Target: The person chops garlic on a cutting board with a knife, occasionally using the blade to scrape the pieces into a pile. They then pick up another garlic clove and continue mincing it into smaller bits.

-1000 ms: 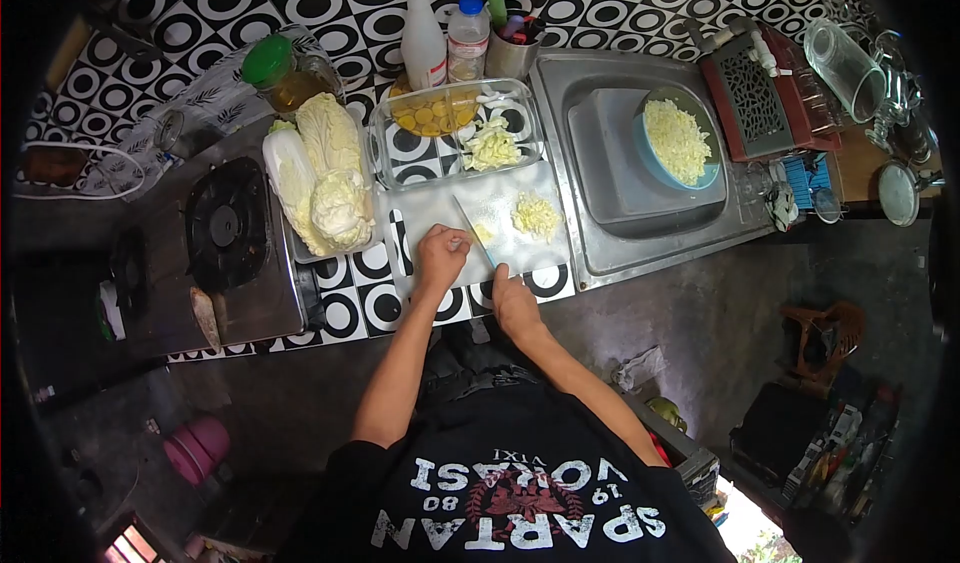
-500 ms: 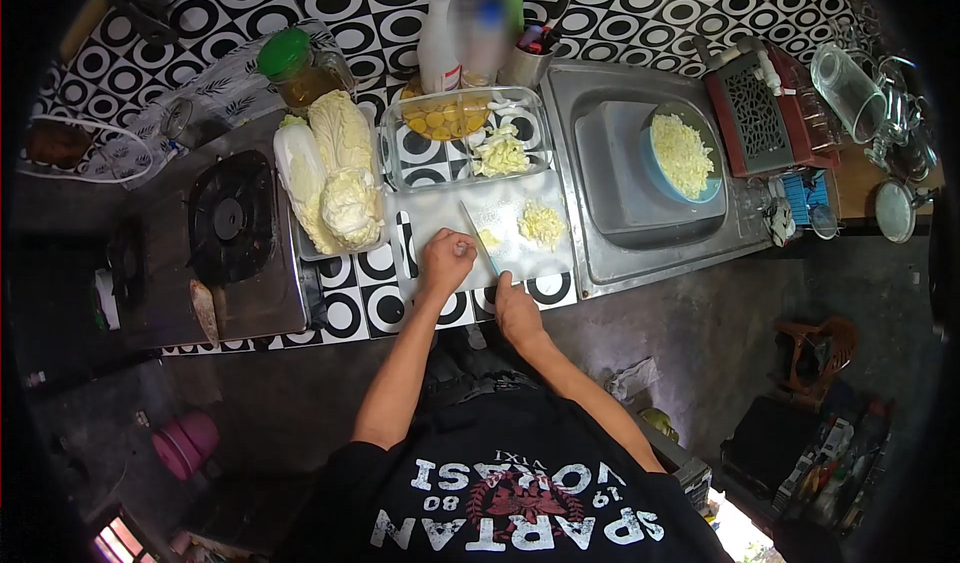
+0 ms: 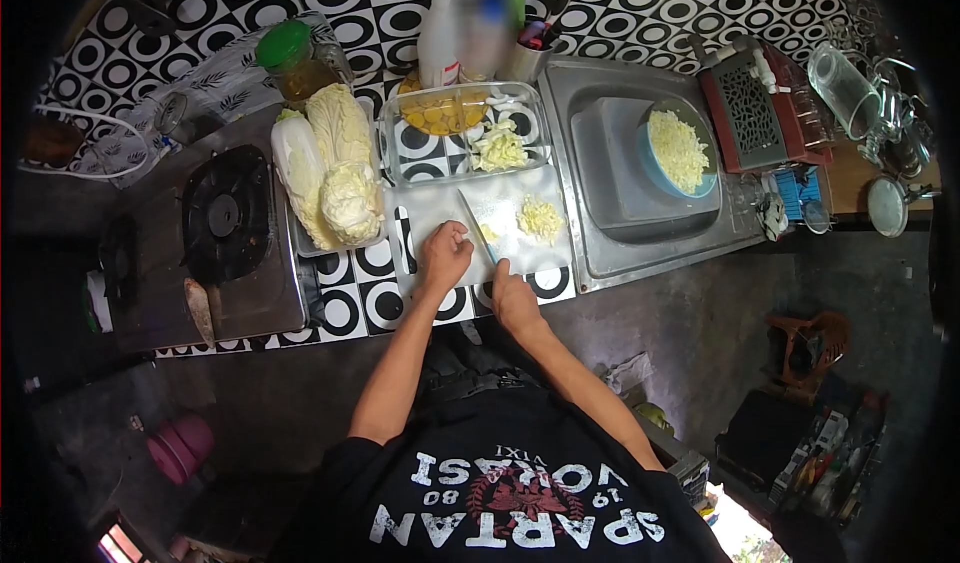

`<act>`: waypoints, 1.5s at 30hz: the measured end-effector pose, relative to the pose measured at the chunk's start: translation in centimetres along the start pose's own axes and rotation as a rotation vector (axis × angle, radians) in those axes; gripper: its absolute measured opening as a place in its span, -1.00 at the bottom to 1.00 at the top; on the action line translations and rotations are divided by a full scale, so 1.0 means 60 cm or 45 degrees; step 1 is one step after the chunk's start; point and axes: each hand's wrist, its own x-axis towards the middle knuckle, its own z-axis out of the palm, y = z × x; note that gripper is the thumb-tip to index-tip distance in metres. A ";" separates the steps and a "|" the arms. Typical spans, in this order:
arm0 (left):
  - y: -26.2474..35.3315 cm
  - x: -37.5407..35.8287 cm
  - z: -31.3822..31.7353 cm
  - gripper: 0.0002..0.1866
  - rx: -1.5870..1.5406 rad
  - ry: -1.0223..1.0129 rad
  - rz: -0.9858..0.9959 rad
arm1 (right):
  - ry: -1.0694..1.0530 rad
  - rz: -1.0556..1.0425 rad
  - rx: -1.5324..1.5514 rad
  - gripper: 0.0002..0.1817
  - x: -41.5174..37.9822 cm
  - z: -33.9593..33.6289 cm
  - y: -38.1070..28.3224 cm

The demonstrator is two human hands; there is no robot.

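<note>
My right hand point(image 3: 515, 298) grips the handle of a knife point(image 3: 476, 223), its blade slanting up and left over a pale cutting board point(image 3: 430, 201). Left of the blade, my left hand point(image 3: 447, 253) is closed with curled fingers, and whatever is in them is hidden. A little chopped cabbage point(image 3: 489, 233) lies against the blade's right side. Farther right on the board sits a pile of chopped cabbage point(image 3: 540, 221). Behind the board, a divided glass dish point(image 3: 392, 168) holds cut cabbage leaves point(image 3: 498, 149) in its right part.
Whole napa cabbages point(image 3: 328, 163) fill a tray at left, beside a gas stove point(image 3: 225, 218). At right, a blue bowl of chopped cabbage point(image 3: 680, 153) stands over the steel sink point(image 3: 590, 263). Bottles point(image 3: 440, 53) and a green-lidded jar point(image 3: 285, 48) stand behind.
The view has shifted slightly. Both hands stay at the board in nearly the same place, with the knife still in my right hand and my left fingers turned a little.
</note>
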 end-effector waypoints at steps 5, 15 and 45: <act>0.003 -0.002 -0.005 -0.81 -0.027 -0.020 -0.037 | -0.065 -0.036 -0.020 -0.78 -0.010 -0.020 -0.007; 0.000 -0.001 -0.004 -0.82 -0.032 -0.004 0.019 | -0.098 0.037 0.006 -0.79 -0.006 -0.024 -0.018; 0.100 0.009 0.041 -0.46 0.515 -0.026 -0.268 | 0.132 0.148 0.508 -0.80 -0.133 -0.068 0.092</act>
